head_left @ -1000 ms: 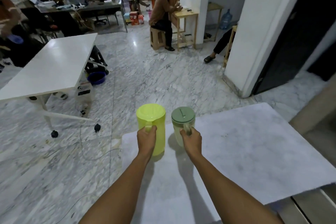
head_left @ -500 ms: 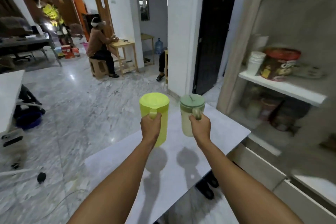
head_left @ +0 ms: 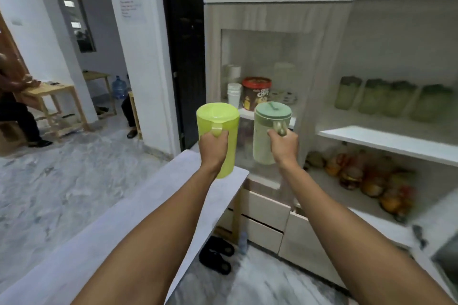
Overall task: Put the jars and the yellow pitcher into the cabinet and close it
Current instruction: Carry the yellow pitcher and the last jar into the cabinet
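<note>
A: Head view, near centre: left hand [head_left: 213, 147] wrapped tight round the handle of the yellow pitcher [head_left: 219, 136], held upright in the air above the far end of the white table [head_left: 138, 208].

B: Right hand [head_left: 285, 147]?

A: Clenched round the handle of a pale green jar [head_left: 269, 135] with a darker green lid, also upright, lifted clear of the table, just right of the pitcher, not touching it.

B: And beyond?

A: Open cabinet [head_left: 277, 17] straight ahead and to the right. Behind the jar, a middle shelf [head_left: 244, 114] carrying a stack of white cups [head_left: 234, 98] and a brown tub with a red lid [head_left: 256, 93], side by side.

B: Further right?

A: Upper white shelf [head_left: 386, 140] with a row of blurred green-lidded jars [head_left: 394, 101] standing far back. Below it, a lower shelf holding blurred orange and red packets [head_left: 371, 178]; contents impossible to tell.

B: Under the cabinet opening?

A: Pale drawers [head_left: 267, 215], fronts slightly uneven. Black sandals [head_left: 218, 255] on the marble floor [head_left: 49, 181] beside the table's leg.

B: Left side?

A: White pillar [head_left: 138, 57], dark doorway [head_left: 184, 57] just right of it. Far left, a seated person [head_left: 14, 99] at a small wooden table [head_left: 53, 96], and a blue water bottle [head_left: 119, 86] on the floor further back.
</note>
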